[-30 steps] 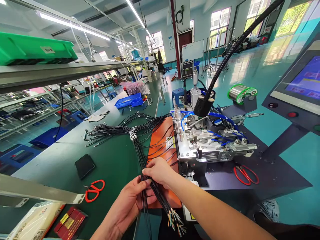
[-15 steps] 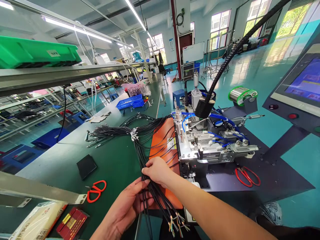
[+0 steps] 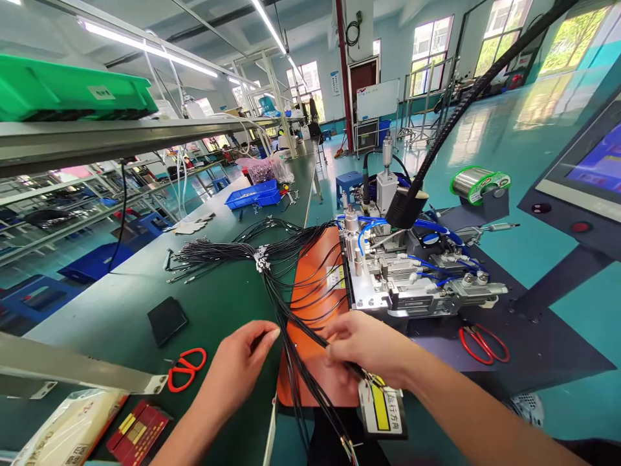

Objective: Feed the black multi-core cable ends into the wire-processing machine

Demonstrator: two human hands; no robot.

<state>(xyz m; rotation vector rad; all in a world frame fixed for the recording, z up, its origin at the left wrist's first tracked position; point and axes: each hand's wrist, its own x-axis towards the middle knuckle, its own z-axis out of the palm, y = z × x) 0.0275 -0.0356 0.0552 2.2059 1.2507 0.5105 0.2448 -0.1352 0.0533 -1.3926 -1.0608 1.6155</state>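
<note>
The right hand [image 3: 361, 346] pinches one thin black cable from the tied bundle of black cables [image 3: 286, 310]. The left hand [image 3: 237, 362], fingers loosely curled, touches the bundle just beside it.

Bright, even light from ceiling tube lamps [image 3: 145, 48] and windows [image 3: 431, 42], floor glare, wide-angle edge bending, sharp focus
</note>
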